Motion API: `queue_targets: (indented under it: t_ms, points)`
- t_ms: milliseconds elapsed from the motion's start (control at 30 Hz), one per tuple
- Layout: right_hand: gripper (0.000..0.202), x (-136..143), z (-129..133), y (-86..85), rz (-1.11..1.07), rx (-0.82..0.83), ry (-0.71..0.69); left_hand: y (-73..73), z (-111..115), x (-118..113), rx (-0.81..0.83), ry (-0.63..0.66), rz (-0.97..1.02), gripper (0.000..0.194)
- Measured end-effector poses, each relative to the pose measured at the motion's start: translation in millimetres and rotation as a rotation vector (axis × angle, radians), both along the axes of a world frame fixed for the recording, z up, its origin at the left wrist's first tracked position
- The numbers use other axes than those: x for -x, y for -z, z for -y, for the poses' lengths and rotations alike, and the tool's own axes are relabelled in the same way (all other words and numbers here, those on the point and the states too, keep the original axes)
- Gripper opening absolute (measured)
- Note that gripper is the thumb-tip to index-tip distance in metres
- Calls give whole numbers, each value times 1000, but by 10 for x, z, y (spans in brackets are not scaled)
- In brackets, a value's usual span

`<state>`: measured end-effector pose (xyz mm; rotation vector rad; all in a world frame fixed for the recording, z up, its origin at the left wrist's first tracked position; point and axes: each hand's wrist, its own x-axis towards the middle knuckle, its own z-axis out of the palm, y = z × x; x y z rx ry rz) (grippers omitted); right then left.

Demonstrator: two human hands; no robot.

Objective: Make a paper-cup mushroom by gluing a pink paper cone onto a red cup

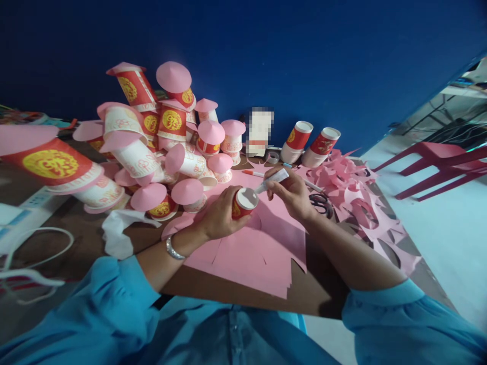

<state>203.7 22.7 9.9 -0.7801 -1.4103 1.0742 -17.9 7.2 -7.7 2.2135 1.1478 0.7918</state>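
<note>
My left hand [222,217] is wrapped round a red paper cup [243,205], whose white round end faces up towards me. Between the fingers of my right hand [291,192] is a white tube [274,179], its narrow tip at the cup's rim on the right side. I cannot tell whether the tip touches the rim. Pink paper sheets [243,268] lie on the table under both hands. Black-handled scissors [320,204] rest just right of my right wrist, partly hidden. An orange-ended pen [253,173] lies beyond the cup.
Many red and white cups with pink cone tops [188,191] are piled at the left. Two cup stacks [297,142] stand by the blue wall. Pink paper offcuts [365,213] cover the table's right side. A crumpled white tissue [118,233] lies near my left forearm; a red stool [429,157] stands beyond.
</note>
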Motion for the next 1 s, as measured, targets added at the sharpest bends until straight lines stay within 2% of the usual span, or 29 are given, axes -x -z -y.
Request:
queue_targets:
  t_ms: [167,400,733,867,1000]
  points:
    - [31,15,43,-32,111,-29,6,9,-4,-4,3,-26,12,56]
    - [29,-9,12,27,162,-44,1,-12,6,-20,52,-52,28,55]
    - [35,-15,-47,59,95,50,1,5,9,-26,39,-92,35,51]
    - [35,-25,-70,94,134,41,43,10,6,-22,42,-89,28,52]
    - [35,2,-42,70,71,24,37,18,-3,-33,51,-102,56,54]
